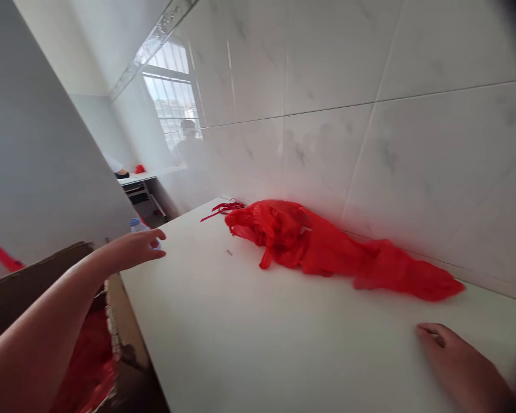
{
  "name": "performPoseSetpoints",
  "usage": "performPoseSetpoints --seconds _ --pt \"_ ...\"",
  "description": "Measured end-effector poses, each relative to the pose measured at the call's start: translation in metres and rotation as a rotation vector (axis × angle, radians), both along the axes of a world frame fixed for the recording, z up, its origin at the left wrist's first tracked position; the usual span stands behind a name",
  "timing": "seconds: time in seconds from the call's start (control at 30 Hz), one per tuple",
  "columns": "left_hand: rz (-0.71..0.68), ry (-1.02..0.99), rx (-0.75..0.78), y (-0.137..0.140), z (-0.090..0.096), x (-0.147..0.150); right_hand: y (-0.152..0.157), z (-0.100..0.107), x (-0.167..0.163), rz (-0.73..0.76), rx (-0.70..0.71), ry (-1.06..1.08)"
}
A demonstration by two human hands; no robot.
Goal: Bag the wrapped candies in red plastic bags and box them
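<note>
My left hand (pixel 143 250) is stretched out over the left edge of the white table (pixel 249 332), with thumb and fingers apart. Just behind it stands a clear plastic bottle with a blue cap (pixel 135 222), partly hidden by the hand; whether they touch I cannot tell. Low on the right, my right hand (pixel 458 358) is curled closed at the tabletop, with nothing visible in it. Along the tiled wall lies a long, crumpled heap of thin red fabric (pixel 327 249), apart from both hands. Narrow red strips (pixel 223 208) lie at its far end.
An open cardboard box (pixel 126 327) with red material (pixel 92 358) inside stands against the table's left side, under my left forearm. A tiny scrap (pixel 228 252) lies on the table. A grey partition (pixel 47 132) rises at left, a desk (pixel 136 179) beyond it.
</note>
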State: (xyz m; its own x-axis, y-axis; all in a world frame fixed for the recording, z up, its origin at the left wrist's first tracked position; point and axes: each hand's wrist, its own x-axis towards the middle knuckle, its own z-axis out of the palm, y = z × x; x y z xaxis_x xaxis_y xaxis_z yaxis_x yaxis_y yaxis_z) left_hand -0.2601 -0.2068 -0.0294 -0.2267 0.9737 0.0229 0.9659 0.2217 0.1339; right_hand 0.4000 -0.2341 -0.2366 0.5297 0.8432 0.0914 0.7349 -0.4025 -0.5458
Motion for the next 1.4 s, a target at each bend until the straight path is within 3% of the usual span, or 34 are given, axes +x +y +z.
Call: performPoseSetpoints --seconds 0.1,0.2,0.27,0.33,0.43,0.5,0.63,0.73,0.9,1.0,1.13,1.23,1.3,1.4 --pt "-0.254 -0.055 -0.009 0.037 -0.012 0.082 -0.008 0.014 -0.014 -0.014 -0.052 0.036" --pt "-0.584 -0.175 0.041 0.055 -0.03 0.174 0.002 0.026 -0.045 0.024 0.241 -0.106" --pt "-0.77 -0.244 0.083 0.058 -0.047 0.237 0.013 0.029 -0.066 0.179 0.465 -0.29" --pt "-0.886 -0.278 0.11 0.059 -0.068 0.296 0.023 0.029 -0.084 0.298 0.546 -0.416" --pt "-1.034 -0.32 0.132 0.062 -0.104 0.365 0.032 0.022 -0.096 0.361 0.449 -0.507" --pt "-1.017 -0.331 0.152 0.068 -0.127 0.394 0.033 0.017 -0.095 0.316 0.34 -0.504" --pt "-0.789 -0.36 0.185 0.087 -0.164 0.412 0.027 0.012 -0.08 0.135 0.247 -0.45" --pt "-0.676 -0.397 0.215 0.097 -0.176 0.408 0.017 0.012 -0.065 0.062 0.245 -0.433" --pt "-0.735 -0.529 0.293 0.093 -0.166 0.403 -0.009 0.01 -0.053 0.021 0.273 -0.408" --pt "-0.802 -0.668 0.286 0.076 -0.161 0.411 -0.025 0.013 -0.067 0.046 0.286 -0.426" --pt "-0.899 -0.851 0.162 0.045 -0.167 0.429 -0.049 0.02 -0.11 0.277 0.327 -0.393" --pt "-0.876 -1.025 0.034 0.033 -0.17 0.436 -0.066 0.027 -0.137 0.47 0.39 -0.259" --pt "-0.803 -1.187 -0.052 0.033 -0.168 0.435 -0.073 0.032 -0.141 0.456 0.495 -0.198" --pt "-0.726 -1.353 -0.098 0.037 -0.163 0.433 -0.075 0.037 -0.127 0.283 0.642 -0.173"
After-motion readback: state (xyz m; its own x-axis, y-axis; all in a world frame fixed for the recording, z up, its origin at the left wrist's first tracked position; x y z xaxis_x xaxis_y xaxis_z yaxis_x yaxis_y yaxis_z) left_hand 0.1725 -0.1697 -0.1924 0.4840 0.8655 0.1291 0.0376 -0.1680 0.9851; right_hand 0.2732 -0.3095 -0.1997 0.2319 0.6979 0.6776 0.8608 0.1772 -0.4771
